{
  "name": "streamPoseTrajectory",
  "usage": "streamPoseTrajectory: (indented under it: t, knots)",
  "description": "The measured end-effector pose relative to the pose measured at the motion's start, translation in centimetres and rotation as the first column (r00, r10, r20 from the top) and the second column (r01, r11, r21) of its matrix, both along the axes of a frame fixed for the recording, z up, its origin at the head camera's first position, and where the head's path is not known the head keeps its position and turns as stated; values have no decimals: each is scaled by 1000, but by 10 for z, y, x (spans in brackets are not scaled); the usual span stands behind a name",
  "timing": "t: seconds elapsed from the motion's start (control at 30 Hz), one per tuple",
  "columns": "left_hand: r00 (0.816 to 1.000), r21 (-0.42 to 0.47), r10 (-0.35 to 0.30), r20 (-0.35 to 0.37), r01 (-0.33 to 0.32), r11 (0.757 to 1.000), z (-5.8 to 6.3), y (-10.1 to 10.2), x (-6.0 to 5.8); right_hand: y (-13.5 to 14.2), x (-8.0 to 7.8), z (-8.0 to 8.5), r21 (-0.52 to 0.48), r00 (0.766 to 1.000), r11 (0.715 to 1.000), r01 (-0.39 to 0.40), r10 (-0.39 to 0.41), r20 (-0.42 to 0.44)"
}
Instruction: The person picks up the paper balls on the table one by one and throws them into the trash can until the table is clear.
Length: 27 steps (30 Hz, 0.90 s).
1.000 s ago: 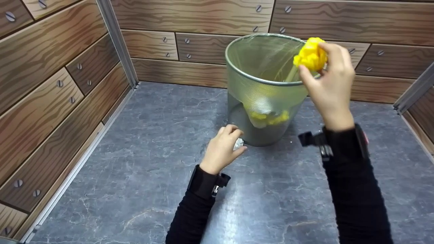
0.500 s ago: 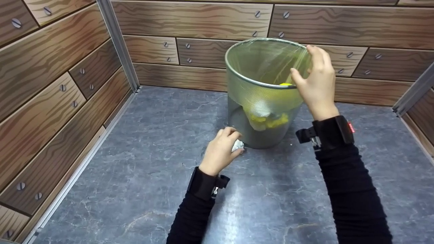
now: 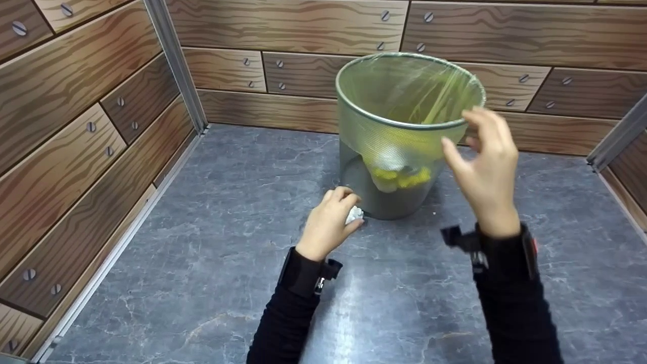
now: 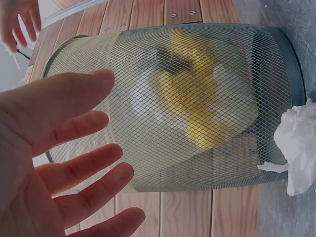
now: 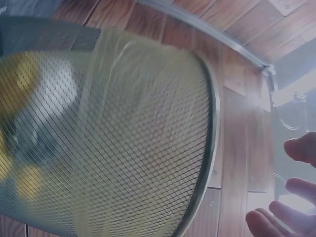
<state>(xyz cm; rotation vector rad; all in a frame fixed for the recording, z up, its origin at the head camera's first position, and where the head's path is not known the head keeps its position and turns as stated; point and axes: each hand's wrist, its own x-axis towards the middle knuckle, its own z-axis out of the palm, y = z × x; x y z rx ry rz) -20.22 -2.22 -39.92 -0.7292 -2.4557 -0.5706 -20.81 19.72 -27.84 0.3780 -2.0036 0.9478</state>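
Observation:
A mesh wastebasket (image 3: 399, 202) with a translucent yellowish liner stands on the floor, crumpled yellow paper (image 4: 190, 89) and white pieces showing through its side. By its base lies a crumpled white paper ball (image 4: 296, 148). My left hand (image 3: 328, 222) hovers above that ball, partly covering it in the head view; in the left wrist view its fingers are spread and hold nothing. My right hand (image 3: 488, 167) is at the bin's right side near the rim, fingers relaxed and apart, with nothing held. Whether its fingertips touch the rim is hard to tell.
Wood-patterned panels (image 3: 283, 25) wall the area at the back and left. A metal corner post (image 3: 174, 65) stands at the back left. The grey marbled floor (image 3: 202, 253) stretches in front of the bin.
My right hand has let the yellow crumpled paper drop into the wastebasket, then drawn back down and toward me from the rim. The left hand has stayed almost still.

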Motion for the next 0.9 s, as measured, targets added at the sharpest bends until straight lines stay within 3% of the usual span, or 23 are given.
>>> streamPoseTrajectory:
  t: [0.2,0.53,0.7,0.9]
  knots:
    - [1000,-1,-2,-3,2,1000,0,1,0,4,16,-39,6,999,999,-36,36,25]
    - [1000,-2,0,11,0,1000,-1,3,-1,8,12,-101,90,991,995,-37,26,128]
    - [1000,-9,-4,26,4,1000,-5,3,-4,10,10,-116,101,983,994,-41,22,181]
    - [997,-35,16,79,-13,999,-15,2,-12,8,8,-118,110,978,993,-43,20,207]
